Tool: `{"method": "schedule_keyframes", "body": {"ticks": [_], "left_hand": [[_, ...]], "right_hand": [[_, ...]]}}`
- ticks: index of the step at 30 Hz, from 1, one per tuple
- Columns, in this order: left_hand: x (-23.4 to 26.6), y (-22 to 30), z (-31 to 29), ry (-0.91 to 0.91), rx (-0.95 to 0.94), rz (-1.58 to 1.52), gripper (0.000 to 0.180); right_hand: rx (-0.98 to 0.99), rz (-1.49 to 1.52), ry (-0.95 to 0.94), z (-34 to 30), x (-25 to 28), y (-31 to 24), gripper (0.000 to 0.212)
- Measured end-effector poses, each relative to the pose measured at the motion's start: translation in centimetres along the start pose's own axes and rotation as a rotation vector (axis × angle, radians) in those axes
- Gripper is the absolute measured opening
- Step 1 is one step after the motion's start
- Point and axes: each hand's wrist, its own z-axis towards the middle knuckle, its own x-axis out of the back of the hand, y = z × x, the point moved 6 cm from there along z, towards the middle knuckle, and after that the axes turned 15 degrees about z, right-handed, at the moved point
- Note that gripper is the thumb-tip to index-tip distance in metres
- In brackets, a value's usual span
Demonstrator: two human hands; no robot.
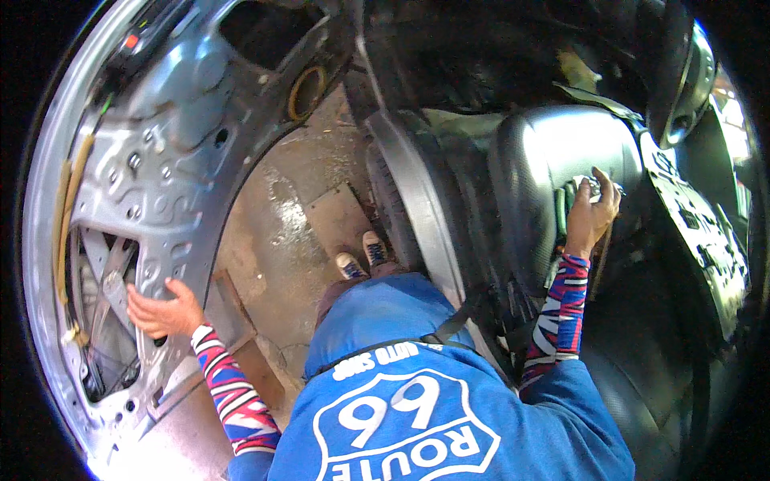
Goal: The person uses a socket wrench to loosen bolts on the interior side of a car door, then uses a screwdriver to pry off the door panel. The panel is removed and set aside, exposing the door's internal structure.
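Observation:
My left hand (167, 311) is at the bare inner metal of a car door (188, 192). Its fingers are stretched out and apart, with nothing seen in them, beside an opening where metal window regulator arms (114, 282) show. Whether the fingertips touch the metal I cannot tell. Out to the right, my right hand (592, 215) is over a black leather car seat (577, 132), its fingers curled round a small whitish, shiny thing whose kind I cannot make out. Next to that hand, a dark green slim object (561, 210) lies on the seat.
The door stands open to my left, with a tan-sheathed cable (74, 200) along its edge and a round speaker hole (308, 92). A grey door sill (421, 216) runs between me and the seat. Underfoot is a wet, stained floor (273, 200) with a flat board (341, 218).

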Motion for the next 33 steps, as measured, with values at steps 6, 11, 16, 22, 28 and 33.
{"method": "schedule_keyframes", "body": {"ticks": [6,11,16,22,28,33], "left_hand": [[1.1,0.3,0.4,-0.003,0.034,-0.103,0.075],[0.9,-0.4,0.2,-0.021,0.015,-0.145,0.078],[0.6,-0.8,0.0,-0.019,-0.003,-0.196,0.08],[0.8,-0.9,0.0,-0.013,-0.001,-0.248,0.079],[1.0,-0.9,0.3,-0.056,0.002,-0.267,0.08],[1.5,-1.4,0.6,-0.134,-0.036,-0.238,0.084]], "right_hand": [[0.231,0.276,-0.33,-4.0,-6.1,-9.4,0.024],[0.303,0.098,-0.336,-4.9,-8.0,-9.8,0.026],[0.332,0.083,-0.339,-5.2,-7.9,-8.9,0.025],[0.359,0.167,-0.276,-5.7,-7.9,-9.2,0.02],[0.423,0.045,-0.296,-6.2,-8.3,-10.4,0.022],[0.578,0.149,-0.553,-14.0,-11.6,-14.6,0.02]]}}
